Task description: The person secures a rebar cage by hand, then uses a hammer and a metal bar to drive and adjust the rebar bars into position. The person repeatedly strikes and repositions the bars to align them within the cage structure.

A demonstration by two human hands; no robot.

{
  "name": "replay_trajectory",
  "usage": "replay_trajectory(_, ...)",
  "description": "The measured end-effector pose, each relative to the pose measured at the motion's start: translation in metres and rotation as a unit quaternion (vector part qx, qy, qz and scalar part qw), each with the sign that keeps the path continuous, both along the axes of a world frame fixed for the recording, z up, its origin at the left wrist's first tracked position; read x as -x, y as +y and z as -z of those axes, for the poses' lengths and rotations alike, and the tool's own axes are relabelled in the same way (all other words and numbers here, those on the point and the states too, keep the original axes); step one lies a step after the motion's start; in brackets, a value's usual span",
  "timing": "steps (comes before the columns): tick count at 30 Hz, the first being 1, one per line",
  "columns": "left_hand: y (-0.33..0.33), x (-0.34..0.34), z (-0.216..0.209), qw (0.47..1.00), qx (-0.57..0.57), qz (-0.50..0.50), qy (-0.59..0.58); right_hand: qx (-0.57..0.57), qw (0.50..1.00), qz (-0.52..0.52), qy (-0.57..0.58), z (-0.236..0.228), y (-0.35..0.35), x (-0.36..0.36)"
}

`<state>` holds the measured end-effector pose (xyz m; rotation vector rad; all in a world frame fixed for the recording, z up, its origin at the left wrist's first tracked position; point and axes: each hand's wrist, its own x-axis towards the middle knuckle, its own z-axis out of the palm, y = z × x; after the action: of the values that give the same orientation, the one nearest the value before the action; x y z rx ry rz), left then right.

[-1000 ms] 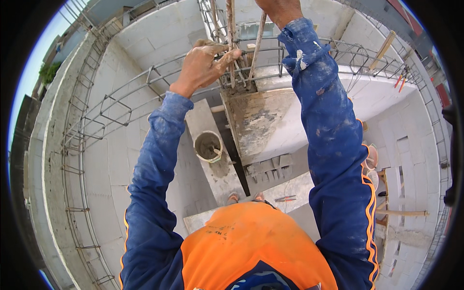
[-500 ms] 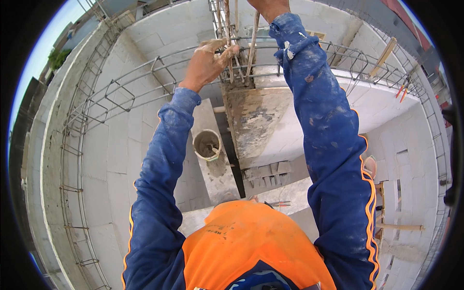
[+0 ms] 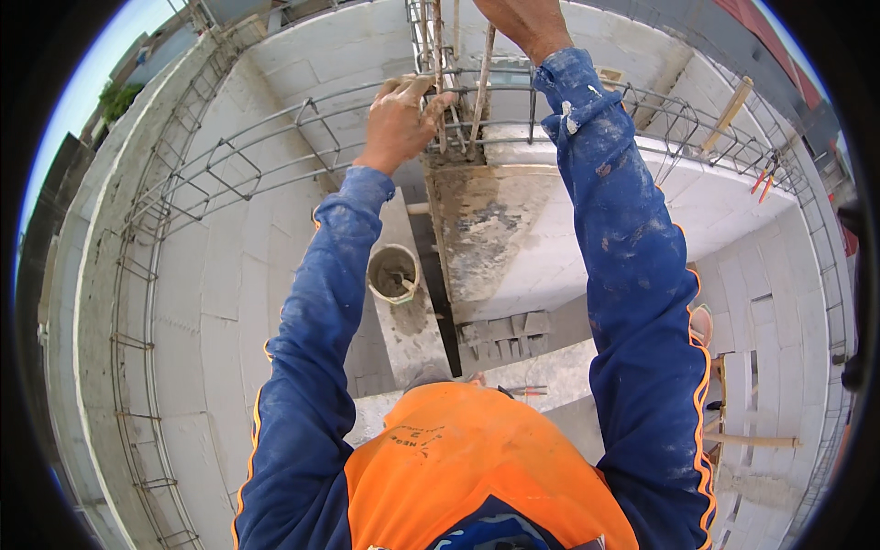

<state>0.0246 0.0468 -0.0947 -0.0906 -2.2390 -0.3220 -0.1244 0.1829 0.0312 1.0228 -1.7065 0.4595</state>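
My left hand grips the rebar cage where upright bars cross the horizontal bars, its fingers curled over and its thumb against an upright. My right hand is raised at the top edge, with the fingers cut off by the frame, so what they hold does not show. Between my hands a wooden stick leans near the uprights. Rough mortar lies at their foot, on top of a grey, mortar-stained column face.
Below my left hand, a bucket with mortar and a tool stands on a plank. Broken blocks lie lower down. Red-handled pliers hang on the right-hand rebar. Pale block walls surround me, and another red-handled tool rests below.
My right hand and forearm have shifted slightly right. My left hand stays at the rebar, with its wrist and forearm a little further right in view.
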Motion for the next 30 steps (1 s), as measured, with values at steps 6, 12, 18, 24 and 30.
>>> replay_trajectory(6,-0.002,0.002,0.0,1.0,-0.002,-0.004,-0.018,-0.142,0.966,0.148,0.159,-0.015,0.029,-0.015)
replay_trajectory(12,-0.003,0.004,0.003,1.0,0.016,0.004,0.017,-0.074,0.959,0.219,0.163,-0.033,0.025,-0.026)
replay_trajectory(18,-0.003,0.002,0.003,1.0,0.008,0.009,0.023,0.017,0.975,0.096,0.2,-0.028,0.014,-0.027)
replay_trajectory(24,-0.004,0.005,0.009,0.996,0.01,0.01,0.083,-0.114,0.961,0.234,0.089,-0.017,0.026,-0.045)
replay_trajectory(30,-0.016,0.008,0.011,0.994,-0.005,0.051,0.092,0.282,0.934,-0.159,-0.149,0.051,0.061,-0.111)
